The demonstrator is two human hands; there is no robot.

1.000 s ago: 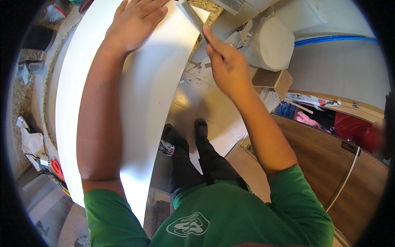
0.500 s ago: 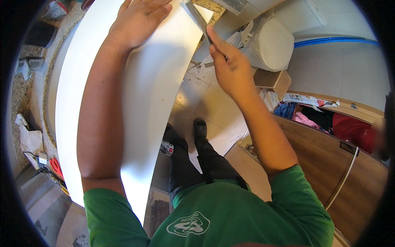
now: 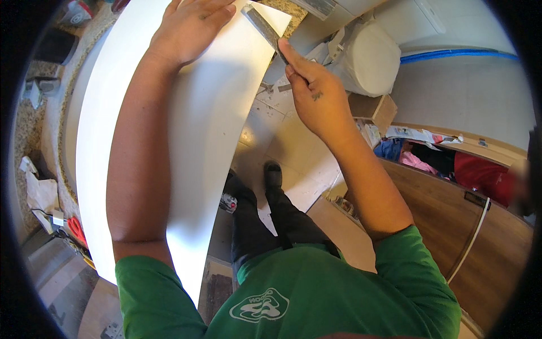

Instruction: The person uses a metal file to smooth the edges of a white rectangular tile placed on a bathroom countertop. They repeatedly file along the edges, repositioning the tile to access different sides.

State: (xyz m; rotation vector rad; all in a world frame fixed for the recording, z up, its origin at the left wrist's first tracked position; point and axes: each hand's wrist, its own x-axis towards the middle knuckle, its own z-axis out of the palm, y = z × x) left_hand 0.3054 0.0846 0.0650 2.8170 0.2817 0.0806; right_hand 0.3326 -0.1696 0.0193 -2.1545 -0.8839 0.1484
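Observation:
A long white panel (image 3: 206, 130) stretches from the top of the view down past my left forearm. My left hand (image 3: 189, 34) rests flat on its far part, thumb out toward the right; the fingertips are cut off by the picture's upper rim. In my right hand (image 3: 319, 96) is a flat grey file (image 3: 261, 27), gripped with the index finger along it. The file lies slantwise across the panel's far right corner, its tip pointing up and left. My right fingers are partly hidden behind the hand.
Beneath the panel on the left is a granite counter (image 3: 35, 127), with red-handled scissors (image 3: 75, 228) near it. A toilet (image 3: 370, 59) stands at the far right. Below it are a wooden box (image 3: 372, 110) and brown wooden panels (image 3: 420, 198). Scraps lie on the tiled floor (image 3: 282, 135).
The file and my right hand have shifted slightly left, and the file's tip has come a little nearer to me. My left hand stays in place on the panel.

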